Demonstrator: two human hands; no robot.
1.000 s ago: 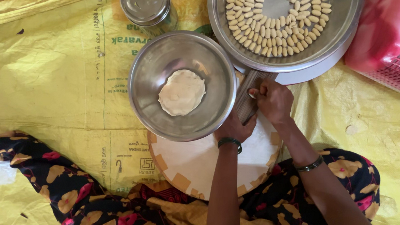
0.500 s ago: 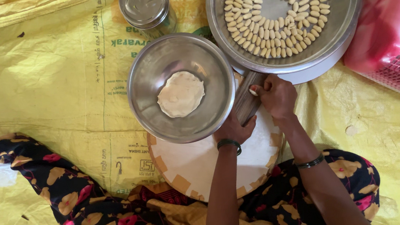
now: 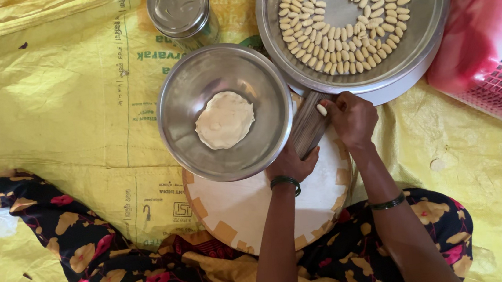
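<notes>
My left hand (image 3: 293, 162) grips the lower end of a ridged wooden paddle (image 3: 308, 125) that leans over a round white board (image 3: 251, 211). My right hand (image 3: 353, 117) pinches a small pale dough piece (image 3: 321, 109) against the paddle's top end. Just left of the paddle stands a steel bowl (image 3: 179, 93) with a flat lump of dough (image 3: 224, 119) in it. Above my right hand lies a large steel plate (image 3: 429, 13) with several small shaped dough pieces (image 3: 344, 21) set in rings.
A lidded steel container (image 3: 180, 10) stands at the top beside the bowl. A pink plastic basket (image 3: 494, 56) sits at the right edge. Everything rests on a yellow printed sheet (image 3: 57, 98). My floral-clothed knees (image 3: 83, 249) frame the board.
My right hand has shifted slightly up the paddle with the dough piece at its fingertips. The left hand stays at the paddle's lower end.
</notes>
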